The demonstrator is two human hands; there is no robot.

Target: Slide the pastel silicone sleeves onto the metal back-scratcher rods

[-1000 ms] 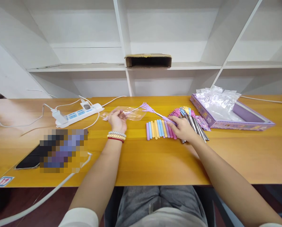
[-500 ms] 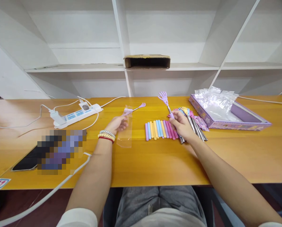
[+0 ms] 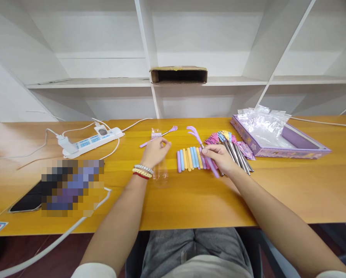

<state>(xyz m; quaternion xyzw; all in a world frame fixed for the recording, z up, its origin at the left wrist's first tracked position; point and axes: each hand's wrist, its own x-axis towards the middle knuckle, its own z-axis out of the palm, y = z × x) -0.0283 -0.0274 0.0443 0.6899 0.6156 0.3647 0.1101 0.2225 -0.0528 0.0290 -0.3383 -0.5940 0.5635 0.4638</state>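
A purple back scratcher (image 3: 195, 135) with a hand-shaped head is pinched in my right hand (image 3: 221, 157), its head pointing up and left, its handle tilting down. My left hand (image 3: 157, 151) hovers to its left, fingers loosely curved and apart, with nothing visible in them. Beside that hand a second purple back scratcher (image 3: 169, 130) lies on the table, partly hidden by it. Beneath my left hand is a clear plastic bag (image 3: 161, 175). Between my hands stretches a row of coloured handles (image 3: 189, 159). Past my right hand lie several metal rods with coloured scratcher heads (image 3: 225, 136).
A purple box (image 3: 294, 153) at the right holds clear bags (image 3: 262, 125). On the left sit a white power strip (image 3: 94, 142) with cables and a black phone (image 3: 28, 199). White shelving (image 3: 97, 82) with a cardboard box (image 3: 178, 74) rises behind the table.
My left hand has moved right, off the lying back scratcher's handle. My right hand has turned the back scratcher so its handle swings down, and its head has shifted left and lower.
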